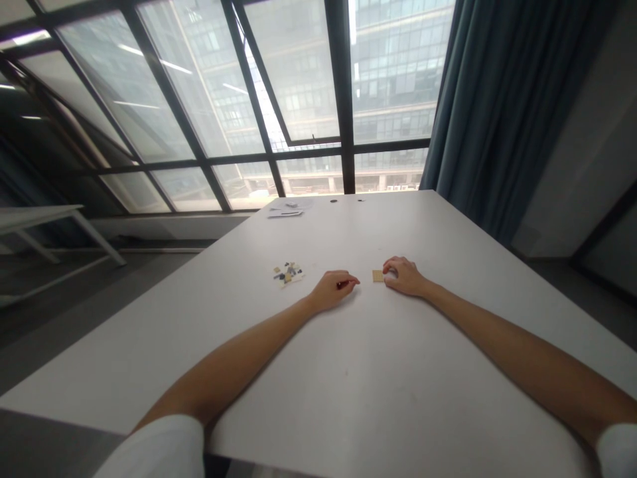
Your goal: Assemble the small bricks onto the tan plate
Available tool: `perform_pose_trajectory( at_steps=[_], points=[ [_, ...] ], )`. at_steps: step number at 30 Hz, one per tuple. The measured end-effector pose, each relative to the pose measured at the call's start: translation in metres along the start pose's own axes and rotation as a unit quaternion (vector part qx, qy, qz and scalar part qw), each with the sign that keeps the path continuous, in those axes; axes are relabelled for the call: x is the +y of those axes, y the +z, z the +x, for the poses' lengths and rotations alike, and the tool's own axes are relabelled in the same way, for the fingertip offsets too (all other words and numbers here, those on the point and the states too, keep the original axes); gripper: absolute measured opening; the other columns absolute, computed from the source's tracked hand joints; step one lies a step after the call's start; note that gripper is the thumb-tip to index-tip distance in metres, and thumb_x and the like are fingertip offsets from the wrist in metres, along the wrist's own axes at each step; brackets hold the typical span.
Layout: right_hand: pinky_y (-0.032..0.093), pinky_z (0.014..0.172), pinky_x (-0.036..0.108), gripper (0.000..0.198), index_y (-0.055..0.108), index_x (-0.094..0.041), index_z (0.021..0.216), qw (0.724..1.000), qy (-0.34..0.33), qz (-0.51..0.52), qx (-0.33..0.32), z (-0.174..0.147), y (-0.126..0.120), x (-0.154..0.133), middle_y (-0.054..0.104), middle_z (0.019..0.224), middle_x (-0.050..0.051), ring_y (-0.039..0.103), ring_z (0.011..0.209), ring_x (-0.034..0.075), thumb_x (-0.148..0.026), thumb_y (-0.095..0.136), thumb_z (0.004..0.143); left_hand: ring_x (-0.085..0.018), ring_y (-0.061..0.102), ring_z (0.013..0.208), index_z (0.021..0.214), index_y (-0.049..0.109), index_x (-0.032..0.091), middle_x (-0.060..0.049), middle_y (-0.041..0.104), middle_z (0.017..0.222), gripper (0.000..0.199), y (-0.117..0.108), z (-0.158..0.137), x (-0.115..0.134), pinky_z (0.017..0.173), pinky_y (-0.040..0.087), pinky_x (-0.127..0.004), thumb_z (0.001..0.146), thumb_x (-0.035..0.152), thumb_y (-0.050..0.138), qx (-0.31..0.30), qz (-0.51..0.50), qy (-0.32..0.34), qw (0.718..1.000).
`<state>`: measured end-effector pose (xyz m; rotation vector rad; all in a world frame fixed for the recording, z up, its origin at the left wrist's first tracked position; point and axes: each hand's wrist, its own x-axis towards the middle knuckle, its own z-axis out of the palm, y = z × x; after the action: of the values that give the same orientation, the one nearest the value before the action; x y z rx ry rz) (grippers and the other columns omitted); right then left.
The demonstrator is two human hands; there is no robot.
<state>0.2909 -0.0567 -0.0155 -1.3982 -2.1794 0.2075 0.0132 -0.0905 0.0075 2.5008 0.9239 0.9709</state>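
Note:
A small square tan studded building plate (377, 275) lies flat on the white table. My right hand (404, 276) is at its right side, with thumb and fingers curled round that edge and hiding part of it. Left of the plate, and apart from it, my left hand (332, 290) rests low over the table. Its fingers are curled together towards the thumb; whether something small is between them is hidden. Beyond my left hand lies a loose pile of small building bricks (288, 273) in tan, grey, dark and pale colours.
The white table (279, 372) stretches away to the windows (298, 73). Papers with a dark pen-like item (286, 212) lie at its far left. A dark round disc (334, 201) sits near the far edge. A blue curtain (502, 113) hangs at the right.

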Motion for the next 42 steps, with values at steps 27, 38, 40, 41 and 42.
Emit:
perform_pose_trajectory(
  at_steps=[27, 38, 40, 41, 42],
  points=[
    [0.038, 0.099, 0.044, 0.017, 0.070, -0.022, 0.092, 1.000, -0.007, 0.003, 0.002, 0.000, 0.002, -0.001, 0.068, 0.116, 0.007, 0.056, 0.111, 0.027, -0.028, 0.063, 0.078, -0.009, 0.051, 0.061, 0.096, 0.078, 0.016, -0.001, 0.064, 0.070, 0.024, 0.000, 0.000, 0.001, 0.061, 0.039, -0.020, 0.092, 0.022, 0.055, -0.013, 0.004, -0.004, 1.000],
    [0.043, 0.096, 0.038, 0.016, 0.067, -0.019, 0.087, 0.992, 0.018, 0.080, 0.100, 0.004, 0.007, 0.011, 0.069, 0.100, 0.008, 0.060, 0.101, 0.023, -0.026, 0.055, 0.080, -0.009, 0.051, 0.061, 0.097, 0.078, 0.016, -0.001, 0.065, 0.071, 0.024, 0.002, 0.000, -0.002, 0.062, 0.039, -0.021, 0.092, 0.021, 0.055, -0.006, 0.012, -0.010, 1.000],
    [0.045, 0.091, 0.037, 0.017, 0.065, -0.019, 0.088, 0.984, 0.019, 0.103, 0.147, 0.004, 0.004, 0.008, 0.069, 0.095, 0.008, 0.061, 0.095, 0.023, -0.028, 0.052, 0.082, -0.010, 0.052, 0.063, 0.096, 0.078, 0.016, -0.002, 0.066, 0.073, 0.024, 0.003, 0.000, -0.003, 0.063, 0.040, -0.022, 0.092, 0.021, 0.054, 0.004, 0.028, -0.022, 0.999],
    [0.046, 0.088, 0.036, 0.017, 0.064, -0.019, 0.088, 0.978, 0.017, 0.115, 0.171, 0.004, 0.002, 0.005, 0.068, 0.092, 0.008, 0.061, 0.091, 0.022, -0.029, 0.051, 0.083, -0.010, 0.052, 0.063, 0.095, 0.078, 0.016, -0.002, 0.066, 0.073, 0.024, 0.003, 0.000, -0.004, 0.063, 0.040, -0.022, 0.092, 0.022, 0.054, 0.009, 0.036, -0.028, 0.999],
    [0.047, 0.085, 0.035, 0.017, 0.063, -0.019, 0.088, 0.973, 0.015, 0.126, 0.194, 0.003, -0.001, 0.001, 0.068, 0.090, 0.007, 0.061, 0.087, 0.022, -0.029, 0.050, 0.085, -0.010, 0.053, 0.063, 0.095, 0.078, 0.016, -0.002, 0.067, 0.074, 0.024, 0.003, 0.000, -0.004, 0.064, 0.040, -0.022, 0.092, 0.022, 0.054, 0.013, 0.044, -0.034, 0.998]
  ],
)
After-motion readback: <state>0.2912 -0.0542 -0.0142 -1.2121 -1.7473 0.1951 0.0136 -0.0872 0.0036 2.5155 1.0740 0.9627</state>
